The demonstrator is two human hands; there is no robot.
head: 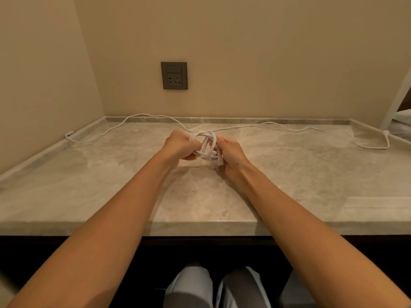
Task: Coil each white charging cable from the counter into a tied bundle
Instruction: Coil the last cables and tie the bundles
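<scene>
Straight below the wall socket (174,75), over the middle of the marble counter (89,185), a person holds a coiled white cable (206,144) between both hands. The left hand (179,146) sits below and a little left of the socket, its fingers curled round the left side of the loops. The right hand (232,153), below and to the right of the socket, has its fingers closed on the right side of the same bundle. The two hands are close together, with only the coil between them. Several loops stand upright in the grip, and strands cross over them near the middle; whether they are knotted cannot be told. A short tail with a plug end (219,166) hangs from the bottom of the coil by the right wrist, just above the counter.

Behind the hands, between them and the socket wall, a loose white cable (266,123) lies uncoiled on the counter. It trails far to the left of the socket, ending in a small connector (69,134) by the side wall, and far to the right, where another connector (385,131) rests near the counter's edge. Whether this is one cable or two cannot be told.
</scene>
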